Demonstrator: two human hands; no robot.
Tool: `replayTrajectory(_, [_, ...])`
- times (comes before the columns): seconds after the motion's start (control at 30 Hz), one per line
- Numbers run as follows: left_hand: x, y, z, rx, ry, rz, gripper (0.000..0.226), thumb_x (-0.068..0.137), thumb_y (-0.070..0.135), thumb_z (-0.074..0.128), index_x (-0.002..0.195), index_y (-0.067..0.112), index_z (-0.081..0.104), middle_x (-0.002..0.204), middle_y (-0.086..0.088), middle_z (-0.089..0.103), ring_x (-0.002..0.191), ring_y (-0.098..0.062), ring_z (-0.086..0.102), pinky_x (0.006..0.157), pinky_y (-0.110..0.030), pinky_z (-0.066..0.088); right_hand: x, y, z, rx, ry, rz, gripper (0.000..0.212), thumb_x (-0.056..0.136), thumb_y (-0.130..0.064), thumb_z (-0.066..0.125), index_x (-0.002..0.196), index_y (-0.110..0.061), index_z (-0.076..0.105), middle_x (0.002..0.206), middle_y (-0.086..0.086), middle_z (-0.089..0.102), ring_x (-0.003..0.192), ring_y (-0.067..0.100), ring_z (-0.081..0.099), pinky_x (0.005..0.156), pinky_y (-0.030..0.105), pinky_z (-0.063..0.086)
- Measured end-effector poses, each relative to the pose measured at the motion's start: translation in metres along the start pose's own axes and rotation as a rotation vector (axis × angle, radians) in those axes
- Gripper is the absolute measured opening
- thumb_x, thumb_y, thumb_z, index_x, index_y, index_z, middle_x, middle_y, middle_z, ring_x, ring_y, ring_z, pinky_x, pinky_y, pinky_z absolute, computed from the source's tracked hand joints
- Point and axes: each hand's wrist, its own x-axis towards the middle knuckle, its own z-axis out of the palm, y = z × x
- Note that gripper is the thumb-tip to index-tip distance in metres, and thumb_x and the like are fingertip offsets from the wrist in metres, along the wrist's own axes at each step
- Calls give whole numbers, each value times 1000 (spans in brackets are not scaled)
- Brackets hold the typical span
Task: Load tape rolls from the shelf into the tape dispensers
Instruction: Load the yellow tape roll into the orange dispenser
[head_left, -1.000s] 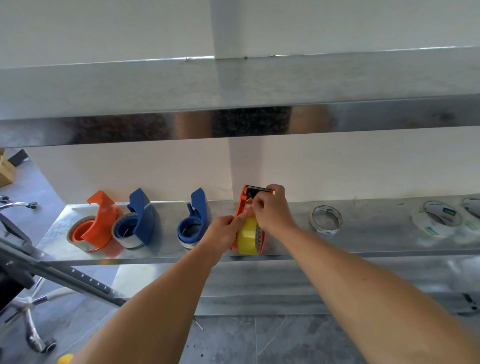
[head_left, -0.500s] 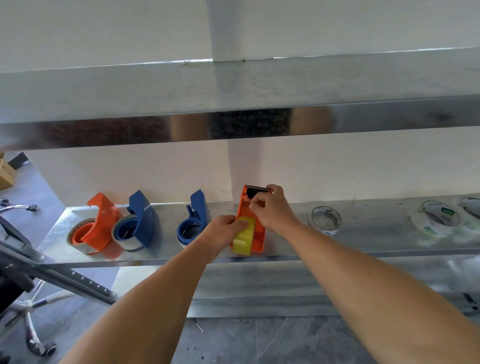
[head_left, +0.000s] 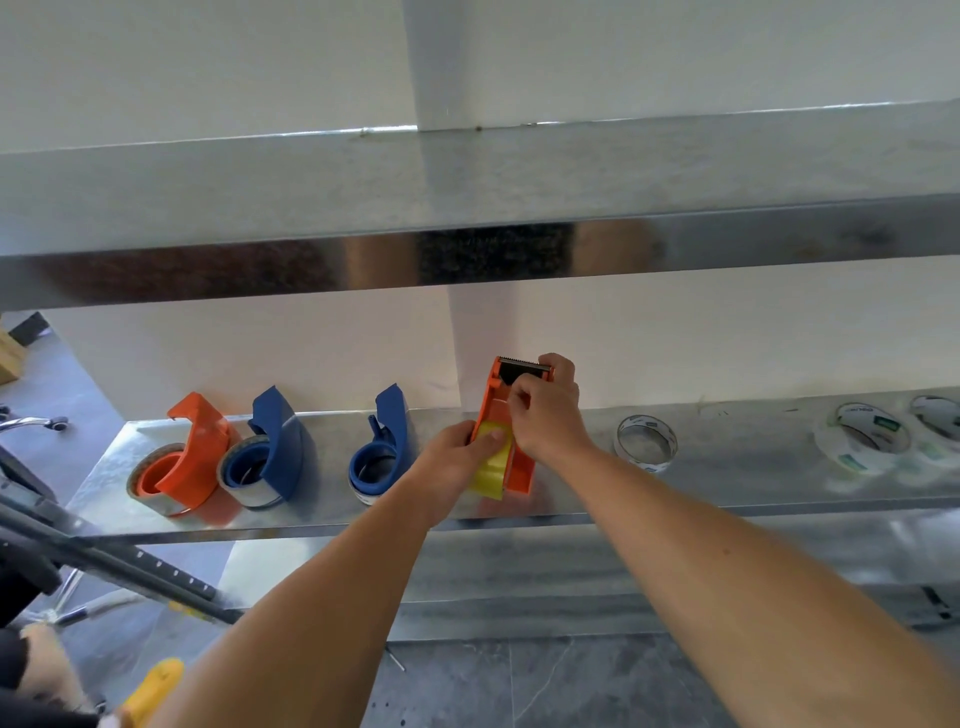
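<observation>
On the left of the metal shelf (head_left: 332, 512) sit three dispensers that already carry rolls: an orange dispenser (head_left: 182, 462) lying over its tape, a blue dispenser (head_left: 270, 457) just beside it, and a second blue dispenser (head_left: 382, 452) a little apart to the right. Next comes the work in hand. The left hand (head_left: 457, 457) has its fingers curled round the side of the yellow tape roll (head_left: 491, 465) with the thumb pressing on top, and the roll now lies low inside the body of the orange tape dispenser (head_left: 511, 431); a second ago it stood on edge, higher and rounder to the camera, so it seems to have been pushed down into its seat. The right hand (head_left: 545, 405) pinches near the top of that dispenser, just below the serrated blade (head_left: 522, 364), much as it did before, probably drawing the tape's free end up to the cutter, though the end itself is too small to tell. That suggests this dispenser is nearly loaded. Further right, a clear tape roll (head_left: 645, 442) lies flat on the shelf, and well beyond it more clear rolls (head_left: 865, 439) wait near the right edge, so more loading may remain if further dispensers turn up.
</observation>
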Motion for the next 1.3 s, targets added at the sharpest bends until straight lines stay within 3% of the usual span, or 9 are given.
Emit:
replayTrajectory(0.3, [-2, -2, 0, -79, -49, -65, 11, 99, 21, 57, 109, 20, 59, 109, -6, 70, 106, -27, 65, 100, -44, 49, -1, 2, 3, 5, -10, 8, 16, 98, -18, 48, 86, -17, 59, 140, 5, 28, 117, 25, 45, 98, 25, 36])
replayTrajectory(0.43, [-1, -12, -6, 26, -39, -64, 10, 98, 23, 59, 108, 21, 59, 115, -8, 68, 108, -28, 63, 99, -43, 48, -1, 10, 2, 33, -158, 44, 14, 96, -23, 53, 90, -17, 64, 150, 7, 24, 125, 28, 46, 106, 35, 40])
replayTrajectory(0.57, [-2, -17, -6, 8, -29, -59, 15, 97, 19, 61, 111, 16, 62, 117, -12, 69, 112, -32, 63, 103, -46, 48, 0, 8, -5, 26, -291, 48, 18, 86, -33, 68, 84, -15, 68, 155, 5, 19, 133, 25, 39, 105, 30, 35])
replayTrajectory(0.73, [-6, -17, -6, -20, -15, -80, 15, 97, 21, 61, 111, 17, 63, 115, -10, 70, 110, -31, 65, 106, -50, 46, 0, 5, -10, 9, -350, 5, 10, 84, -29, 74, 82, -20, 71, 153, 5, 24, 133, 25, 38, 107, 31, 33])
replayTrajectory(0.8, [-7, -15, -6, -49, 10, -93, 23, 94, 30, 65, 113, 18, 64, 111, -8, 73, 107, -29, 67, 105, -52, 47, 1, 4, -10, 21, -338, -16, 6, 85, -28, 73, 82, -23, 71, 152, 4, 26, 134, 25, 37, 109, 32, 33])
replayTrajectory(0.93, [-8, -14, -8, -11, 22, -90, 62, 75, 66, 69, 116, 19, 66, 107, -3, 76, 103, -27, 71, 100, -51, 52, 2, 2, -9, -9, -349, -44, 4, 89, -27, 68, 86, -26, 71, 153, 3, 27, 134, 27, 35, 113, 40, 33])
replayTrajectory(1.03, [-9, -13, -9, 0, 24, -83, 43, 90, 53, 65, 110, 16, 67, 107, -9, 75, 103, -32, 70, 99, -54, 52, 2, 0, -8, -11, -355, -55, 9, 86, -29, 72, 78, -30, 67, 150, 3, 29, 133, 27, 35, 112, 42, 33])
replayTrajectory(1.1, [-11, -12, -9, 21, 15, -75, 42, 91, 51, 63, 111, 14, 67, 109, -11, 74, 106, -35, 68, 100, -56, 50, 3, -1, -7, -7, -347, -45, 11, 84, -30, 73, 75, -32, 67, 148, 3, 30, 132, 26, 35, 112, 40, 33])
replayTrajectory(1.3, [-12, -2, -10, 75, -35, -64, 14, 102, 36, 52, 98, 26, 61, 109, -3, 71, 104, -24, 66, 104, -46, 49, 4, -1, -10, 9, -263, -34, 11, 86, -27, 72, 76, -28, 68, 148, 3, 30, 131, 26, 39, 109, 35, 35])
